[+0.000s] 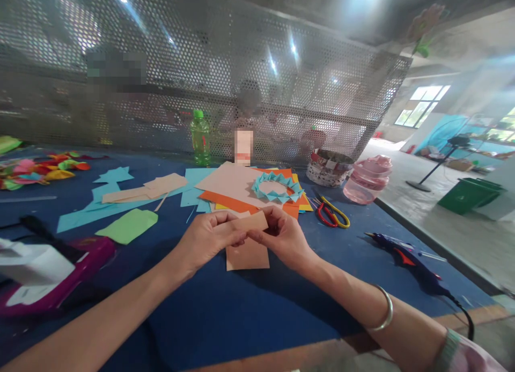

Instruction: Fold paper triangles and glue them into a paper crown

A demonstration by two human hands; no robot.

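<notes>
My left hand (205, 238) and my right hand (281, 238) pinch a folded strip of peach paper (245, 222) between them, fingertips meeting above it. Just beneath the hands, a peach paper sheet (247, 258) lies flat on the blue table top (225, 318). Beyond them, a ring of folded light-blue paper points (277, 187) rests on a stack of pink, orange and yellow paper sheets (225, 184). Red-and-yellow-handled scissors (332, 214) lie right of the stack, and a blue hot glue gun (402, 257) lies farther right.
Light-blue offcuts (96, 206), tan strips (145, 190), green paper (129, 226) and colourful paper flowers (36, 171) lie left. A purple-and-white object (60, 270) sits near. A green bottle (200, 139), woven paper basket (328, 168) and pink plastic container (366, 181) stand behind, before a perforated metal screen (201, 77).
</notes>
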